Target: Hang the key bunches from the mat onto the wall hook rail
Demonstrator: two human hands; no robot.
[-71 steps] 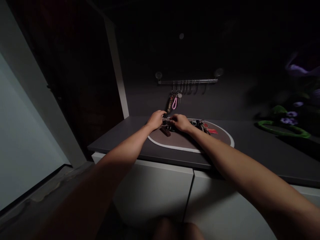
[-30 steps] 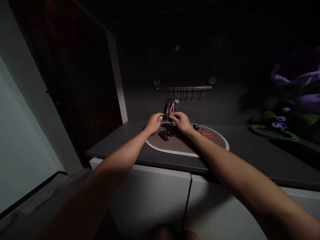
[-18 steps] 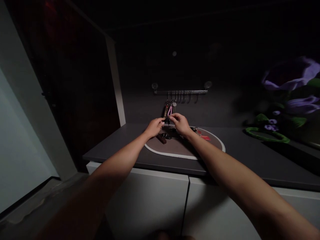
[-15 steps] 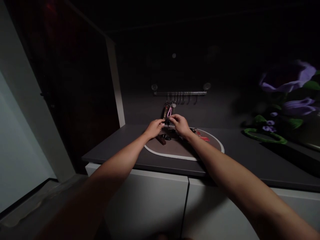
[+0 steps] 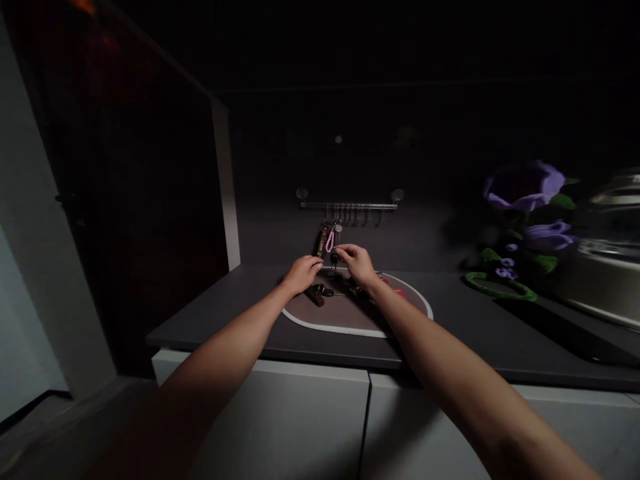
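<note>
Left hand (image 5: pixel 303 275) and right hand (image 5: pixel 354 262) are both up at the front of the mat, close together, just under a hook rail (image 5: pixel 349 205) on the wall. Right hand is in a narrow pinch, thumb and fingertips (image 5: pixel 341 251) close by a small black key fob (image 5: pixel 333 259) hanging below the rail. Cannot tell if they have hold of it; the view is dark and the fob is tiny. Left hand is just beside the fob, fingers loosely curled, with nothing visible in them.

Also on the hooks: a brown key strap (image 5: pixel 322 242), a pink loop strap (image 5: pixel 329 241) and a silver key (image 5: pixel 339 229), bunched together. On the oval mat (image 5: pixel 345 325), with its pale rim, lie a black key fob (image 5: pixel 323 290), a brown fob (image 5: pixel 315 299) and a key bunch with a red tag (image 5: pixel 397 291).

Handling estimate: light, stiff metal and plastic, with soft straps. A hanging bunch will swing and tangle easily. Best grip is probably the fob body or the ring, not the loose strap. Small keys could slip from a fingertip pinch.

Mat sits on a dark counter (image 5: pixel 225 303) above white cabinet doors (image 5: pixel 285 427).
</note>
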